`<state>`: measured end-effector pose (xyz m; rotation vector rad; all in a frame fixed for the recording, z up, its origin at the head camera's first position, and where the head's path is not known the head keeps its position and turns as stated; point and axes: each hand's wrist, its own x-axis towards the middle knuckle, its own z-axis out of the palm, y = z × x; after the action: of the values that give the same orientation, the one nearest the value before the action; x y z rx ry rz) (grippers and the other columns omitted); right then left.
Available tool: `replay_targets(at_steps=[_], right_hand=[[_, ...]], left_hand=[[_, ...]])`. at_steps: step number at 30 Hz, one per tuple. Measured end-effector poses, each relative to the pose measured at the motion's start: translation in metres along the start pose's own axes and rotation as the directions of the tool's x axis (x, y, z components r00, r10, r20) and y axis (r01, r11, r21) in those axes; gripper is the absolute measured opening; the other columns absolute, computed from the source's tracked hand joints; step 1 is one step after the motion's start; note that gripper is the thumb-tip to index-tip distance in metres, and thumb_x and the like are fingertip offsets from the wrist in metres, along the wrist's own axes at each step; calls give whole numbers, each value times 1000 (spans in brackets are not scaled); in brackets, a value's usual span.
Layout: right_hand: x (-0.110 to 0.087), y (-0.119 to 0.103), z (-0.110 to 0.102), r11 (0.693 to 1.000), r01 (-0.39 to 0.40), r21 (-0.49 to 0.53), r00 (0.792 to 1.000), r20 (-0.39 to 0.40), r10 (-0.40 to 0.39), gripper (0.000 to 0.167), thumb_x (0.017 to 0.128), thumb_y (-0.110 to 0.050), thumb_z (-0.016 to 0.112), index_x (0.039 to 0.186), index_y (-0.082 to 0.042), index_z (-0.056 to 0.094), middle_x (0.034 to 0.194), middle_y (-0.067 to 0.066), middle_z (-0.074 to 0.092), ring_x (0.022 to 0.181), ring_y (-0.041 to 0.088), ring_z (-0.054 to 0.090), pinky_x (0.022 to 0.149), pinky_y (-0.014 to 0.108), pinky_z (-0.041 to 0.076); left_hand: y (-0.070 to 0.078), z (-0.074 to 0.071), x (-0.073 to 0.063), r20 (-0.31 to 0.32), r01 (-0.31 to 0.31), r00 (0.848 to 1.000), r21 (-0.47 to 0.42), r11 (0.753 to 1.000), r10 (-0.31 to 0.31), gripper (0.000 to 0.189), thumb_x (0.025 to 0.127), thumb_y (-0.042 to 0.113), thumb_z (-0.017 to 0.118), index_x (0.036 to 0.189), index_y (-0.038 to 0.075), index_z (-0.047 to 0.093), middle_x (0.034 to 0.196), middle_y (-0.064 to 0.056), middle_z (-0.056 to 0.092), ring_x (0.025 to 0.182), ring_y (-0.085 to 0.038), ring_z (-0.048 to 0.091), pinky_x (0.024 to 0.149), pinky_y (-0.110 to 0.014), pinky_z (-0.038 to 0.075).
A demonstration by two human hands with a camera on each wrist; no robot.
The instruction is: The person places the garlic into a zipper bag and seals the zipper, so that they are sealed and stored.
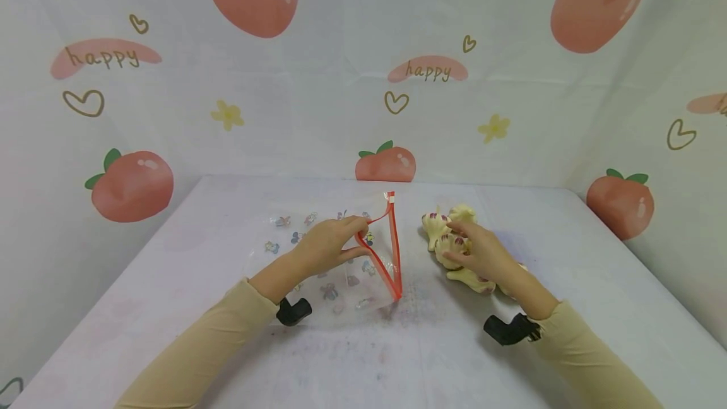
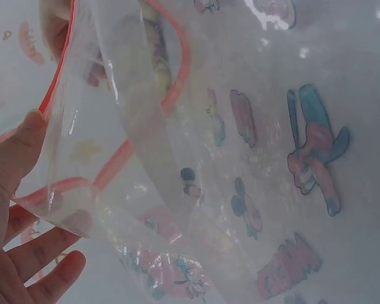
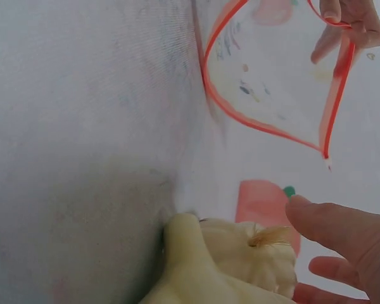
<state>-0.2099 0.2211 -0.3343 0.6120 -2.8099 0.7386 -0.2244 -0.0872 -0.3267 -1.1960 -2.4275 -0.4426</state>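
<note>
A clear plastic zip bag [image 1: 346, 279] with small cartoon prints lies left of centre, its red-edged mouth [image 1: 397, 251] spread toward the right. My left hand [image 1: 324, 246] pinches one red edge of that mouth between thumb and fingers; in the left wrist view the thumb [image 2: 25, 139] presses on the edge. To the right is a pile of several pale garlic bulbs [image 1: 436, 227] with purplish marks. Over the pile is my right hand [image 1: 485, 254], thumb and fingers spread to either side of one bulb [image 1: 451, 248]. The right wrist view has the thumb [image 3: 326, 221] apart from the nearest bulbs [image 3: 190, 266].
Everything lies on a white table [image 1: 363, 365] with faint smudges. A white backdrop [image 1: 341, 112] printed with peaches, hearts and "happy" stands behind it. Black mounts [image 1: 293, 312] stick out at both wrists beside the beige sleeves [image 1: 210, 339].
</note>
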Motion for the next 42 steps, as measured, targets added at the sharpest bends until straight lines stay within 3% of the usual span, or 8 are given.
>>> replay_targets(at_steps=[5,12,25,34,42], right_hand=[[1,3,2,999,-35,-9,999,26,35,57,80,-17,73,126,8,50,126,26,55,109,39,57,89,49,47],[1,6,6,1000,-12,4,1000,24,12,60,77,-18,76,124,9,51,124,27,56,108,38,57,89,49,46],[1,5,9,999,-1,-43,1000,-5,0,53,75,-13,76,118,9,54,113,25,61,97,34,60,83,47,48],[1,5,10,999,-17,-30,1000,-15,17,53,74,-7,76,119,10,54,117,26,59,94,31,60,80,44,49],[1,7,10,999,-15,-41,999,-52,13,53,71,-5,76,117,9,55,110,26,63,92,33,61,78,44,48]], left_hand=[[0,0,0,13,10,1000,-7,1000,-10,34,81,30,72,100,9,53,88,2,66,64,-11,53,63,-21,48],[1,0,0,21,15,1000,-8,1000,-15,36,81,30,72,102,8,53,89,1,66,67,-14,58,66,-23,50],[0,1,-1,5,8,1000,-6,1000,-8,36,81,30,73,103,9,53,89,1,67,70,-13,59,67,-24,51],[0,1,-2,-7,-7,1000,-3,1000,7,36,80,30,73,102,9,53,87,1,65,64,-10,53,63,-20,48],[0,1,-2,-8,-9,1000,-3,1000,9,36,80,29,73,102,9,53,87,1,65,64,-10,53,63,-21,48]])
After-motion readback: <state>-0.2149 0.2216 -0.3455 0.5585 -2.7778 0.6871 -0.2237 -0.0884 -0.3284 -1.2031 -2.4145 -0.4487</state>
